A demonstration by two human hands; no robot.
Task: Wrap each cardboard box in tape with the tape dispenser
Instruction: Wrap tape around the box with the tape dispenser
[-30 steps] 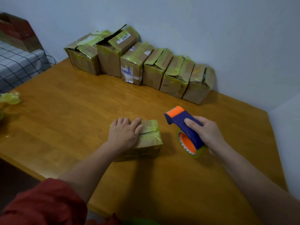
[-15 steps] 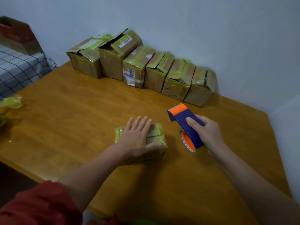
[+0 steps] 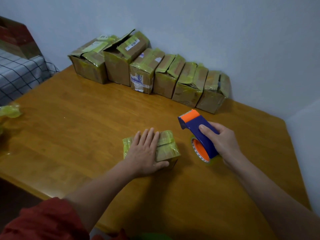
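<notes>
Cardboard wrapped in yellow-green tape makes up the small box (image 3: 167,149) lying near the middle of the wooden tabletop (image 3: 78,135). The left hand (image 3: 145,153) lies flat on top of it, fingers straight and close together, pointing away from the person, with the thumb stretched along the box's near edge. Just to the right of the box, and apart from it, is the dispenser (image 3: 199,130), which has a blue body, an orange front end and an orange roll core. The right hand (image 3: 225,142) has its fingers curled round the blue handle, and the orange end points away and to the left. Whether the roll touches the tabletop cannot be told. Six taped boxes (image 3: 142,75) stand side by side in a row at the far edge against the pale wall (image 3: 225,32). A crumpled tape scrap (image 3: 10,110) lies at the tabletop's left edge, near a checked cloth (image 3: 19,73). A red sleeve (image 3: 43,220) covers the left upper arm.
</notes>
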